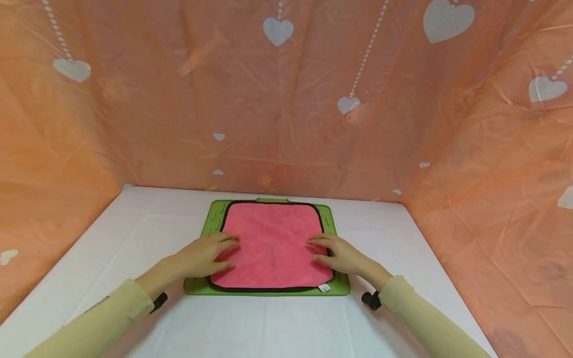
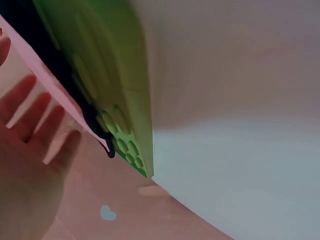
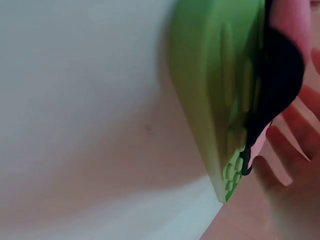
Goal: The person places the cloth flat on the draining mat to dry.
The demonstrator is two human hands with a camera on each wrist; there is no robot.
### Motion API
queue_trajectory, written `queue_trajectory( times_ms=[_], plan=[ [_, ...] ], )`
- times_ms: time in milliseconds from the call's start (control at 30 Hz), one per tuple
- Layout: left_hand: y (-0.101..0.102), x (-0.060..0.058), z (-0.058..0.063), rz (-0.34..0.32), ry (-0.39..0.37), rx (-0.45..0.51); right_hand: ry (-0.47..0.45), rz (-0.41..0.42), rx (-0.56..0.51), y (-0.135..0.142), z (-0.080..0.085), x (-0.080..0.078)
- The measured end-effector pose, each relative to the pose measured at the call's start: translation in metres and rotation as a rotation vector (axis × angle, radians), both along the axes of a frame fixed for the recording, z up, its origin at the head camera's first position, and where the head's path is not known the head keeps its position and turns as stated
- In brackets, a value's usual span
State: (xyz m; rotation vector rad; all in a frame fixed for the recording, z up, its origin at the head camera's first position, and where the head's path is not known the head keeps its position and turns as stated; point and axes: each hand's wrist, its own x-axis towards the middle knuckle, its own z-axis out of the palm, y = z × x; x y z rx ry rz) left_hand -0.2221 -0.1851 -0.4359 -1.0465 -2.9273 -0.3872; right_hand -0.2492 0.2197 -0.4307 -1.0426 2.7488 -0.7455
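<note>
A pink cloth (image 1: 273,243) with a black edging lies flat on a green board (image 1: 195,286), which has raised oval bumps along its sides. My left hand (image 1: 207,254) is over the cloth's left edge, fingers spread and relaxed. Over the right edge is my right hand (image 1: 343,255), its fingers spread in much the same way. Neither hand grips anything; whether the fingertips touch the cloth is hard to tell. In the left wrist view, the fingers (image 2: 47,125) appear beside the black edging. The right wrist view has that hand (image 3: 295,185) close to the cloth's edge too.
The board rests on a white-covered table (image 1: 264,323). An orange curtain (image 1: 286,149) with white hearts rises behind the table and along both sides. A small white label (image 1: 324,287) sticks out at the cloth's near right corner. Dark straps show at both wrists.
</note>
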Motion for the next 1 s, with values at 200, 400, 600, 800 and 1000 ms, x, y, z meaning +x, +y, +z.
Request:
queue_trajectory(
  times_ms=[200, 400, 600, 800, 1000],
  plan=[
    [0.005, -0.018, 0.002, 0.067, -0.175, -0.08, -0.128, 0.009, 0.124, -0.007, -0.005, -0.016],
    [0.005, -0.019, 0.001, 0.075, -0.273, -0.078, -0.208, 0.052, 0.22, -0.011, -0.004, -0.02],
    [0.005, -0.014, -0.002, 0.065, -0.298, -0.06, -0.243, 0.082, 0.261, -0.011, -0.008, -0.015],
    [0.003, -0.011, -0.003, 0.092, -0.231, -0.099, -0.21, 0.048, 0.239, -0.006, -0.008, -0.012],
    [-0.015, -0.007, -0.002, 0.146, -0.097, -0.092, -0.069, -0.041, 0.145, 0.004, -0.005, -0.007]
  ],
)
